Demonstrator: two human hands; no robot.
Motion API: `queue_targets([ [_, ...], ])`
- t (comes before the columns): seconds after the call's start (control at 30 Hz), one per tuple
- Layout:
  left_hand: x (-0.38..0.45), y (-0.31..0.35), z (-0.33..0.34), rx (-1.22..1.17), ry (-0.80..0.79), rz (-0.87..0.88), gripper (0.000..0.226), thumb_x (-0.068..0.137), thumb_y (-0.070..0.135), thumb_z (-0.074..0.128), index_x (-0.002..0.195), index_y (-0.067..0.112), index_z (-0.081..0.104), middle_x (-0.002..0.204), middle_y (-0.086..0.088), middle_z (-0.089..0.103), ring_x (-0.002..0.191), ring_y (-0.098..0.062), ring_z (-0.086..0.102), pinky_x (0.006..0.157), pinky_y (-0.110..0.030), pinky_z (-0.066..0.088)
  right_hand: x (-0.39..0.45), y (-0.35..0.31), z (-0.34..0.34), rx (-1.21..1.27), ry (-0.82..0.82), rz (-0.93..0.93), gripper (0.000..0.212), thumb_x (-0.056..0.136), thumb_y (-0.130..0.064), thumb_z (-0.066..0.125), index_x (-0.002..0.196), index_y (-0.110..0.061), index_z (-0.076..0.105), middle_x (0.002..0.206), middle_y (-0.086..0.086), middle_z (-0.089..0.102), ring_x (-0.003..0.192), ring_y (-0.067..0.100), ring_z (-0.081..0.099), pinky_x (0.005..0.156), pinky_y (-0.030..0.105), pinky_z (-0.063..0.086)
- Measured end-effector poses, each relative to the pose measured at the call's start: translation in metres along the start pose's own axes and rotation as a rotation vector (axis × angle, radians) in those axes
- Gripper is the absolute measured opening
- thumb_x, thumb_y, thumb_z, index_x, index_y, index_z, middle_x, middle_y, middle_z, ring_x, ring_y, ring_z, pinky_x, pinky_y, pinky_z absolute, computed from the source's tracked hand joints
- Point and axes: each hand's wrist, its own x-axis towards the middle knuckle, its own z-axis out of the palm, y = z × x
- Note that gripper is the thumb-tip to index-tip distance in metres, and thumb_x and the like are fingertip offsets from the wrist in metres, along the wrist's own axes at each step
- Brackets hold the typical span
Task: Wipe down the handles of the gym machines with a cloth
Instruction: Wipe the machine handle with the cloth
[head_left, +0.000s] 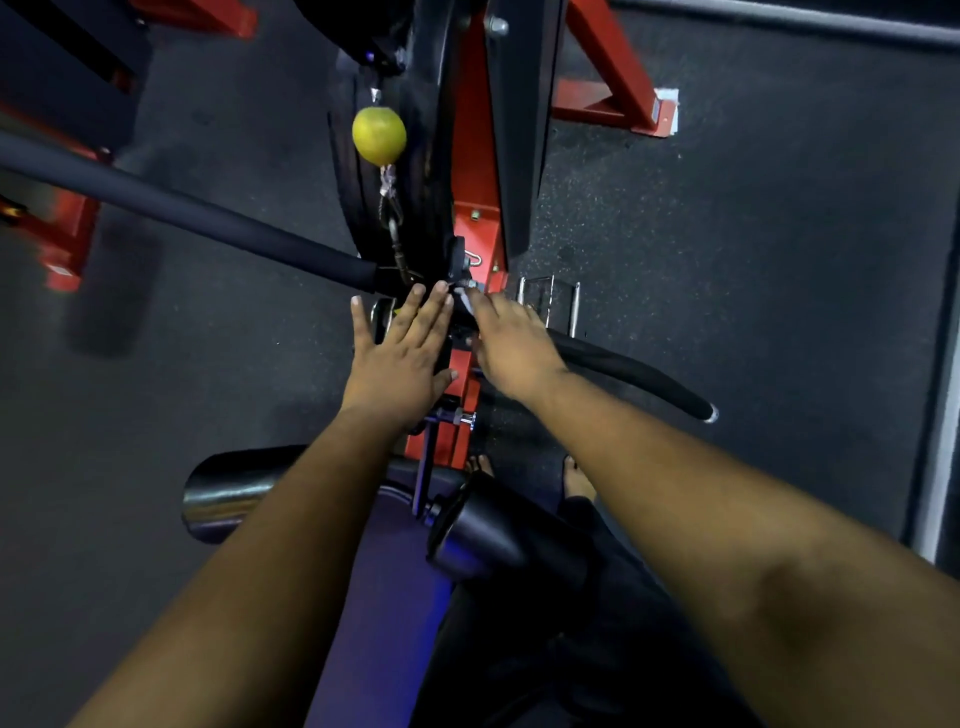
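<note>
**gymrat22:** Where's the cloth (464, 300)?

**wipedown_al:** Just a pale scrap showing at the right hand (511, 347), at the middle of the bar (628, 366); grip unclear. Left hand (402, 351) is flat, holding nothing. They should probably wrap the cloth around the padded grip and slide outward.

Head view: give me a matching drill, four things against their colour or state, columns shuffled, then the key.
Column one:
1. ball on the cable
2. machine frame
3. left hand
4. lat bar

Column two:
A. fingers straight and spread
B. yellow-green
C. black padded grip
D. red

Pairs: 1-B, 2-D, 3-A, 4-C. The right hand reaches to the bar's centre beside a bit of pale cloth; its fingers are hidden.
</note>
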Motion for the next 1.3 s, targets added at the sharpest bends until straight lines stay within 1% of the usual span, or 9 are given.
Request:
queue_targets([
  [0.23, -0.002, 0.004, 0.011, -0.087, 0.073, -0.025, 0.078, 0.105, 0.048, 0.036, 0.164, 0.018, -0.006, 0.171, 0.006, -0.018, 0.158, -0.016, -0.013, 0.117, -0.075, -0.008, -0.004, 0.041, -0.008, -0.103, -0.129, 0.24, 0.061, 0.09, -0.072, 0.053, 0.117, -0.018, 0.057, 0.115, 0.006, 0.065, 0.11, 0.03, 0.06, 0.099, 0.049, 0.043],
  [0.37, -0.003, 0.007, 0.016, -0.117, 0.123, -0.032, 0.076, 0.103, 0.04, 0.04, 0.165, 0.016, 0.003, 0.173, 0.004, -0.008, 0.159, -0.018, -0.005, 0.117, -0.075, -0.002, -0.015, 0.027, 0.003, 0.017, 0.029, 0.05, 0.043, 0.098, -0.025, 0.061, 0.137, -0.011, 0.051, 0.126, 0.011, 0.061, 0.118, 0.032, 0.057, 0.104, 0.047, 0.044],
  [0.43, -0.003, 0.007, 0.017, -0.121, 0.132, -0.026, 0.075, 0.099, 0.038, 0.038, 0.165, 0.016, 0.009, 0.173, 0.003, -0.004, 0.159, -0.018, -0.002, 0.118, -0.075, -0.001, -0.013, 0.0, 0.015, 0.063, 0.119, -0.041, 0.061, 0.094, -0.005, 0.056, 0.152, -0.008, 0.037, 0.143, 0.014, 0.052, 0.134, 0.031, 0.048, 0.116, 0.048, 0.036],
  [0.53, -0.003, 0.006, 0.018, -0.139, 0.143, -0.017, 0.076, 0.095, 0.037, 0.037, 0.165, 0.017, 0.012, 0.173, 0.003, 0.0, 0.159, -0.017, 0.001, 0.118, -0.074, -0.005, -0.01, -0.021, 0.031, -0.031, 0.126, -0.039, 0.08, 0.093, -0.01, 0.057, 0.161, -0.009, 0.015, 0.165, 0.01, 0.024, 0.154, 0.026, 0.019, 0.126, 0.052, 0.014],
  [0.63, -0.002, 0.005, 0.019, -0.138, 0.132, -0.025, 0.079, 0.093, 0.038, 0.034, 0.165, 0.018, 0.009, 0.173, 0.004, -0.003, 0.159, -0.017, -0.001, 0.117, -0.074, -0.005, -0.022, -0.005, 0.032, -0.146, 0.132, 0.012, 0.092, 0.089, -0.007, 0.059, 0.163, -0.018, 0.005, 0.163, 0.005, 0.024, 0.152, 0.025, 0.022, 0.123, 0.064, 0.012],
  [0.83, -0.001, 0.003, 0.016, -0.154, 0.1, -0.024, 0.082, 0.093, 0.045, 0.028, 0.165, 0.018, 0.002, 0.172, 0.006, -0.01, 0.158, -0.015, -0.008, 0.117, -0.075, -0.003, -0.04, 0.058, 0.033, -0.23, 0.066, 0.299, 0.068, 0.093, -0.023, 0.065, 0.152, -0.02, 0.032, 0.136, 0.006, 0.051, 0.129, 0.03, 0.048, 0.117, 0.07, 0.022],
  [0.93, 0.0, 0.002, 0.016, -0.154, 0.105, -0.021, 0.083, 0.092, 0.047, 0.029, 0.165, 0.018, 0.004, 0.172, 0.006, -0.009, 0.158, -0.014, -0.008, 0.117, -0.075, -0.002, -0.016, 0.051, 0.016, -0.139, 0.038, 0.217, 0.049, 0.088, -0.01, 0.065, 0.134, -0.015, 0.05, 0.125, 0.007, 0.058, 0.12, 0.03, 0.056, 0.113, 0.055, 0.035],
  [1.03, 0.0, 0.002, 0.017, -0.141, 0.123, -0.017, 0.083, 0.093, 0.046, 0.031, 0.165, 0.017, 0.004, 0.173, 0.005, -0.008, 0.159, -0.015, -0.007, 0.117, -0.075, -0.002, 0.001, 0.044, 0.001, -0.138, 0.002, 0.074, 0.06, 0.075, 0.008, 0.063, 0.13, -0.015, 0.051, 0.122, 0.007, 0.058, 0.117, 0.03, 0.057, 0.105, 0.049, 0.041],
  [1.3, -0.002, 0.003, 0.018, -0.161, 0.162, -0.032, 0.084, 0.093, 0.044, 0.039, 0.165, 0.018, 0.005, 0.173, 0.004, -0.005, 0.159, -0.014, -0.003, 0.119, -0.073, 0.001, -0.032, 0.014, 0.028, -0.172, 0.096, 0.051, 0.094, 0.085, -0.002, 0.062, 0.162, -0.013, 0.009, 0.166, 0.007, 0.02, 0.155, 0.028, 0.015, 0.12, 0.069, 0.013],
])
